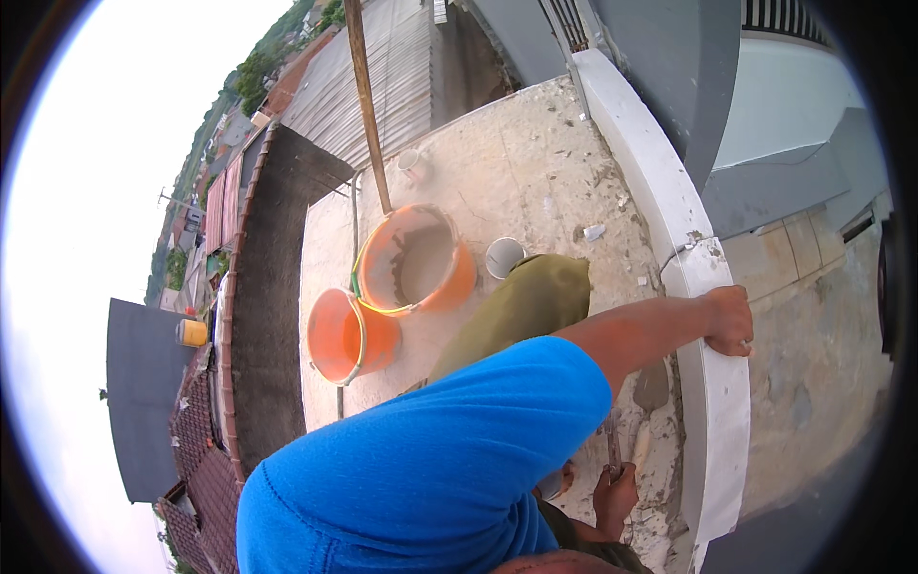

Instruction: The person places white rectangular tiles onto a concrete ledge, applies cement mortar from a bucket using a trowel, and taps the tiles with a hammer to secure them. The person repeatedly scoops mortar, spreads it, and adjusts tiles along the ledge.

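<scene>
My left arm, in a blue sleeve, reaches across to a low white parapet wall [712, 402]. There my left hand [731, 321] is closed at the wall's outer edge, its fingers curled over it. Lower down, near my leg, my right hand [615, 496] is wrapped round a narrow, dark rod-like tool [613, 442]; its kind cannot be made out. Just beside that tool, on the rough ledge, lies what looks like a trowel, with a grey blade-shaped piece [652, 386] and a pale handle-like piece [643, 440]. My olive trouser knee [550, 287] is bent over the ledge.
Two orange buckets [449, 277] [381, 344] stand left of my knee, the larger coated inside with grey residue. A grey-white cup [504, 256] and another small container [414, 165] are nearby. A wooden pole [366, 100] rises behind. Roofs drop away left; a lower paved floor [813, 383] lies beyond the parapet.
</scene>
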{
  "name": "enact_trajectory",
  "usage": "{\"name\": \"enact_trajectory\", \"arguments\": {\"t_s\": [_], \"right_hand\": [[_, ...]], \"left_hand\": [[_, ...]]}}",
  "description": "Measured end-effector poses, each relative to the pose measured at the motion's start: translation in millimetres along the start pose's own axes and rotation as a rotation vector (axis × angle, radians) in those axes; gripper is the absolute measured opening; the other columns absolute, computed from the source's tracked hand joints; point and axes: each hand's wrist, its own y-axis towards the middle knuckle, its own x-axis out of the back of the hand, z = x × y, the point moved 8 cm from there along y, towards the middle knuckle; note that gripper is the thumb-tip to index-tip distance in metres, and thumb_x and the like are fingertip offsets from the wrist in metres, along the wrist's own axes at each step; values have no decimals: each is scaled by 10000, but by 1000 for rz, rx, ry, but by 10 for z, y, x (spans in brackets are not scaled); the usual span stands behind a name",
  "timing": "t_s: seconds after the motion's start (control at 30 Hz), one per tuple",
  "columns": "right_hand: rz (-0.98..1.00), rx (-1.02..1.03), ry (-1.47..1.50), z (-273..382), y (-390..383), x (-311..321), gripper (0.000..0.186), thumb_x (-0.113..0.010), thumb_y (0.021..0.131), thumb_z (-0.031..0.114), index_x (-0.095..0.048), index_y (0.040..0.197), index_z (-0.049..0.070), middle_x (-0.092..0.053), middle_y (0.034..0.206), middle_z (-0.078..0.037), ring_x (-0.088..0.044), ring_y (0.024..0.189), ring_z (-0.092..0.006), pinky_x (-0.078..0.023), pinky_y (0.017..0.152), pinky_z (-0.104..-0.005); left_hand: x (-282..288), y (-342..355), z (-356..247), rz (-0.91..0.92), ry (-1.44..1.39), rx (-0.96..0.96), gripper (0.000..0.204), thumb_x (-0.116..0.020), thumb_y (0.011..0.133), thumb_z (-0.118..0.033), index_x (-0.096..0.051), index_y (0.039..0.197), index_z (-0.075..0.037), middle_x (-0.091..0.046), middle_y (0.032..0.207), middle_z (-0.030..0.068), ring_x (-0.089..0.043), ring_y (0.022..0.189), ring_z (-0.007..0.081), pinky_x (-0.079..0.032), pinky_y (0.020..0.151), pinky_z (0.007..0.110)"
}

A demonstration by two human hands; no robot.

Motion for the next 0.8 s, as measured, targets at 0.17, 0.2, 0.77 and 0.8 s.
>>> {"name": "enact_trajectory", "arguments": {"t_s": [0.17,0.2,0.77,0.8], "right_hand": [[-25,-38,12,-171,-43,-256,380,-755,919,224,-579,1203,43,-716,1081,-243,-704,977,-493,-548,819,-594],[-26,-48,20,-178,-30,-306,382,-756,921,228,-578,1204,43,-714,1096,-245,-700,988,-495,-545,827,-594],[182,-73,44,-243,61,-554,469,-748,831,171,-570,1250,58,-720,1100,-223,-732,982,-462,-598,852,-568],[180,-44,53,-268,-18,-616,491,-770,839,238,-574,1256,68,-712,1147,-215,-728,1031,-438,-604,883,-536]], "left_hand": [[43,-19,22,-57,-21,-6,546,-460,1063,-568,-858,979,-203,-810,998,67,-708,1055,282,-439,1070,452],[39,-38,48,-59,-17,-3,544,-466,1060,-573,-858,982,-204,-810,991,67,-709,1052,282,-440,1070,452],[124,36,62,-11,69,42,552,-475,1098,-555,-823,1157,-131,-798,1129,101,-711,1123,309,-463,1099,454],[64,-3,103,-44,81,25,562,-475,1104,-552,-820,1172,-113,-797,1158,116,-715,1132,328,-474,1089,466]]}}
